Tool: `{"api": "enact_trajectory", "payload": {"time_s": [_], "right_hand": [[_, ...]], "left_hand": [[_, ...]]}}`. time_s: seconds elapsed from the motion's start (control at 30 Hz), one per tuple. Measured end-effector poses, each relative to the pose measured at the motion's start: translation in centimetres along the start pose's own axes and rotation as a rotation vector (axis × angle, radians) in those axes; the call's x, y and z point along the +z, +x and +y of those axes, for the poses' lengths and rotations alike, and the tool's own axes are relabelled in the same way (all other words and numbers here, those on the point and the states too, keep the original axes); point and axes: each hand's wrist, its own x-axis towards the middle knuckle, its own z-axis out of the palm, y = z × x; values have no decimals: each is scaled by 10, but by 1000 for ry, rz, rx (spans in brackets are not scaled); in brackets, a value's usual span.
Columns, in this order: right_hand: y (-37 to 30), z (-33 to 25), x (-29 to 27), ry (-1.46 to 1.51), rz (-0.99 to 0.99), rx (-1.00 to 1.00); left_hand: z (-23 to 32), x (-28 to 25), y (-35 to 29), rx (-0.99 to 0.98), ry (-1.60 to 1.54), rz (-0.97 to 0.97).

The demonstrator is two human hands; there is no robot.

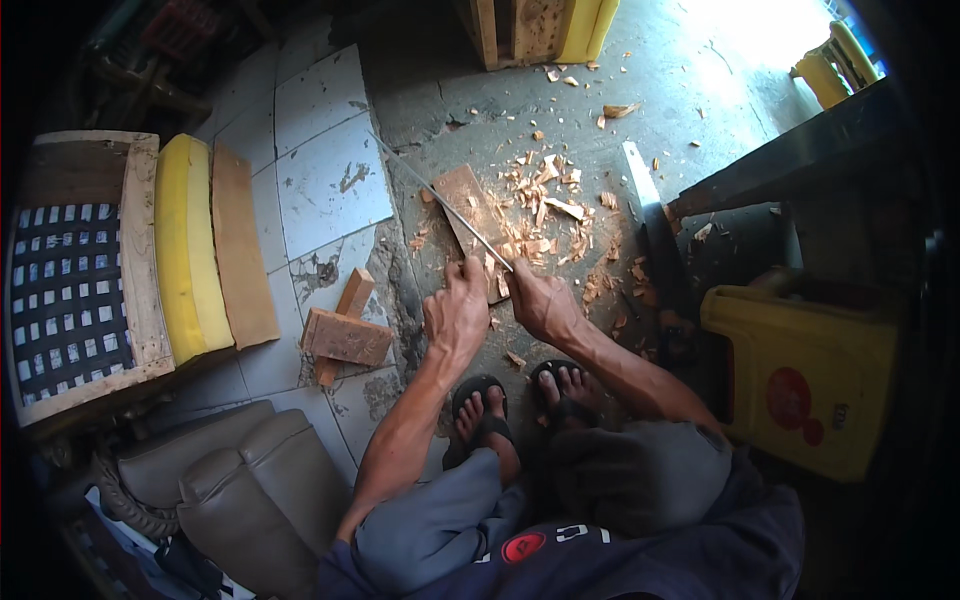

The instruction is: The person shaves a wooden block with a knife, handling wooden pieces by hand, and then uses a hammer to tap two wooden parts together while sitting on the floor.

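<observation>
A long, thin metal blade (442, 198), seen almost edge-on, slants up and to the left from my right hand (546, 306), which is closed around its near end. My left hand (459, 312) is closed just to the left of it, fingertips close to the blade. What its fingers pinch is hidden. Beneath the blade a flat wooden board (462, 190) lies on the floor. Wood shavings (545, 195) are scattered over the board's near part and to its right.
To the right lie a handsaw (655, 210) and a yellow plastic stool (800, 370). On the left, two crossed wood blocks (345, 338) lie on tiles near a wooden frame with yellow foam (185, 250). A brown cushioned seat (265, 495) stands at lower left. My sandalled feet (488, 405) are close behind my hands.
</observation>
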Motion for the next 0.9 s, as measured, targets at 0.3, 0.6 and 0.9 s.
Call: {"api": "enact_trajectory", "payload": {"time_s": [0.3, 0.6, 0.9], "right_hand": [[10, -14, -15, 383, -351, 538], [-8, 1, -3, -102, -25, 6], [-4, -19, -15, 120, 153, -25]], "left_hand": [[-2, 9, -26, -99, -7, -33], [4, 7, -24, -108, -44, -95], [-5, -4, -21, -168, -99, -126]]}}
